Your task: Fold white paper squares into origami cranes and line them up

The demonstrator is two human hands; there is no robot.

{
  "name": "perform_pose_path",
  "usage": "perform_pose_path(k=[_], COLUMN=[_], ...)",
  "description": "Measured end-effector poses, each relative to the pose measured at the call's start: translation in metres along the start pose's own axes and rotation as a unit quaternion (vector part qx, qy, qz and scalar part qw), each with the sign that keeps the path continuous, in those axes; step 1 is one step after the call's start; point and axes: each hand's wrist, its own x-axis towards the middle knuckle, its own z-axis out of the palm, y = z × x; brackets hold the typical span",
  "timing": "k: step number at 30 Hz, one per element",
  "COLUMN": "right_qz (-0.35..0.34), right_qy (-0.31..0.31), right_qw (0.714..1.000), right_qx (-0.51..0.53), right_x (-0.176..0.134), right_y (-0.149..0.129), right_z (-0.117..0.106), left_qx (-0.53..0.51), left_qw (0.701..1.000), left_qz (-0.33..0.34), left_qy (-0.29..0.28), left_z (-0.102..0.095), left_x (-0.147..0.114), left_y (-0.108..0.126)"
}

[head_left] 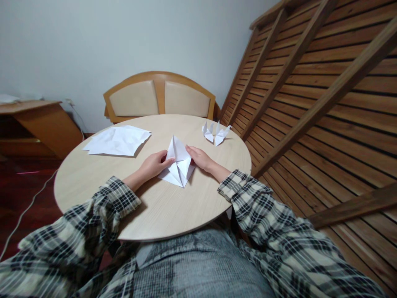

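A partly folded sheet of white origami paper [180, 171] is between my hands over the round table. One pointed flap stands up at the far side, and creased layers spread toward me. My left hand [153, 164] grips its left edge, thumb on top and fingers mostly tucked behind. On the right edge, my right hand [200, 158] holds the paper with its fingers close together; its thumb is hidden. Two finished-looking white paper cranes, one [208, 133] beside the other [221, 135], stand at the table's far right.
Loose white paper sheets [119, 140] lie in a pile at the far left of the round table [155, 221]. Behind the table is a padded chair back [161, 97]. A slatted wooden panel [325, 107] leans at the right. A cable [27, 207] runs along the floor at left.
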Motion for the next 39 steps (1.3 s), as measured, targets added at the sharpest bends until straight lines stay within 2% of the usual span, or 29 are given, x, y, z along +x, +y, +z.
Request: perform_pose_path(k=[12,20,28,39], right_qz=[0.114,0.112,0.093,0.066], right_qy=[0.034,0.015,-0.033,-0.056], right_qw=[0.976,0.976,0.98,0.987], right_qx=[0.18,0.186,0.175,0.133], right_x=[0.0034,0.0036,0.0021,0.0012], right_y=[-0.0029,-0.0023,-0.0017,-0.0001], right_z=[0.0002,0.0002,0.0012,-0.0012], left_qx=[0.032,0.014,0.024,0.021], left_qw=[0.999,1.0,1.0,1.0], left_qz=[0.003,-0.007,-0.006,0.0], left_qy=[-0.001,0.011,0.016,0.011], left_z=[0.0005,0.0002,0.0003,0.0003], left_x=[0.0022,0.0017,0.0032,0.0017], left_y=[-0.0038,-0.0012,-0.0015,-0.0001])
